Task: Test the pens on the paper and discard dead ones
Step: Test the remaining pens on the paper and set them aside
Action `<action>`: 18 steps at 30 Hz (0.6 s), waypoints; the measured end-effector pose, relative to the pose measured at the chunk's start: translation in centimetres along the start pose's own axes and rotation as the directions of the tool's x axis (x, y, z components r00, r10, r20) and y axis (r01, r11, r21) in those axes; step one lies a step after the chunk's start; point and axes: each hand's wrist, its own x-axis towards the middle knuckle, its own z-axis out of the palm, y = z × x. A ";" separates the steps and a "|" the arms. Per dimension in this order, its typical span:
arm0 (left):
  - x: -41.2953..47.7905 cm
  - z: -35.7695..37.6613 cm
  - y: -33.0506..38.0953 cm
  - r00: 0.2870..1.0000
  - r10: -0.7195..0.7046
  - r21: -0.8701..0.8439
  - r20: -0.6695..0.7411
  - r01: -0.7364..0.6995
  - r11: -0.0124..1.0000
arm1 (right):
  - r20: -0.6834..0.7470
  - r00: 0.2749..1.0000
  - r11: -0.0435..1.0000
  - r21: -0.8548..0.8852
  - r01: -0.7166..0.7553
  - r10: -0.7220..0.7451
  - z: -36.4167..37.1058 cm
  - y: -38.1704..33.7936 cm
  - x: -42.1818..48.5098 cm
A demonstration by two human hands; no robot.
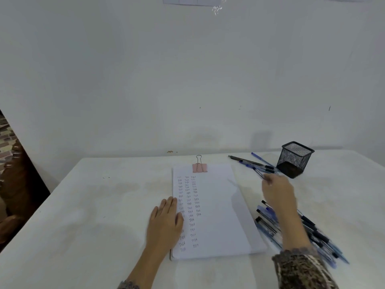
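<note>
The left hand [164,222] lies flat, fingers straight, on the left edge of the paper [218,205], which sits mid-desk under a pink clip [200,167] and carries columns of "Test" marks. The right hand [278,193] is out past the paper's top right corner, fingertips pinching the end of a pen [259,174] – blurred, so the exact grip is hard to read. That pen hangs just beside a small row of far pens [250,162] lying next to the mesh cup [294,159]. A much bigger pile [268,222] lies to the right of the paper, under the right forearm. The main risk, as I judge it, is mixing the sets: nothing shows which group is tested, untested or dead, so a pen dropped carelessly could roll into the wrong lot and a dead one would get kept. The sleeve looks close above the pile – dragging the arm back low could sweep pens toward the edge of the desk [93,205] or across the sheet. A loose fingertip pinch may also let the pen slip and knock the far row out of line. If the left hand lifts, the sheets can slide under the next stroke
</note>
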 end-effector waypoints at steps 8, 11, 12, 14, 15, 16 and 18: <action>0.3 0.4 -0.2 1.000 -0.006 0.032 0.005 0.006 0.999 | 0.248 0.871 0.847 -0.449 -0.285 0.424 -1.5 5.0 2.2; 0.2 0.4 -0.1 1.000 -0.005 0.046 0.005 0.004 0.999 | 0.238 0.902 0.871 -0.431 -0.235 0.361 -2.4 4.6 3.8; 0.1 0.4 -0.1 1.000 -0.005 0.056 0.010 0.004 0.998 | 0.216 0.922 0.887 -0.410 -0.214 0.322 -2.4 4.2 5.0; 0.1 0.4 -0.1 1.000 -0.015 0.048 0.005 0.015 0.999 | 0.185 0.960 0.913 -0.389 -0.126 0.211 -1.7 3.0 7.9; 0.1 0.3 -0.1 1.000 -0.017 0.047 0.005 0.017 0.999 | 0.216 0.964 0.905 -0.423 -0.047 0.151 -1.4 1.9 8.8; 0.1 0.1 0.0 1.000 -0.018 0.048 0.010 0.017 0.999 | 0.253 0.962 0.897 -0.442 0.019 0.104 -0.8 1.0 9.3; 0.0 0.0 0.1 1.000 -0.021 0.039 0.009 0.021 0.999 | 0.355 0.934 0.885 -0.446 0.133 0.038 1.0 0.9 10.7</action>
